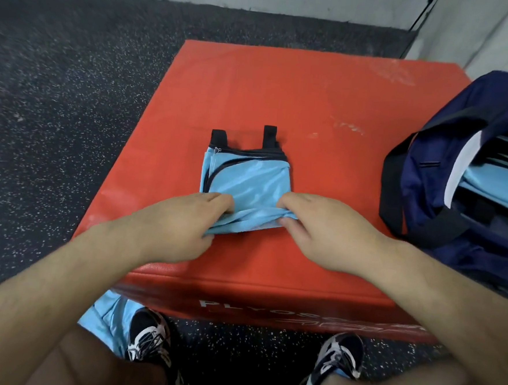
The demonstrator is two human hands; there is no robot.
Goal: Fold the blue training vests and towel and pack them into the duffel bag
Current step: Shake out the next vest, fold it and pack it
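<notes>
A light blue training vest (pixel 247 180) with black trim lies partly folded on the red plyo box (pixel 328 107), its black straps pointing away from me. My left hand (pixel 181 226) pinches its near left edge. My right hand (pixel 322 227) pinches the near right edge, and the fabric bunches between the two hands. The navy duffel bag (pixel 445 187) sits open at the box's right side, with folded light blue cloth (pixel 494 176) and something white inside. More light blue fabric (pixel 108 323) lies on the floor by my left shoe.
The box stands on dark speckled rubber flooring (pixel 57 103). A pale wall runs along the back and right. My two shoes (pixel 336 366) stand at the box's near face. The far half of the box top holds nothing but scuff marks.
</notes>
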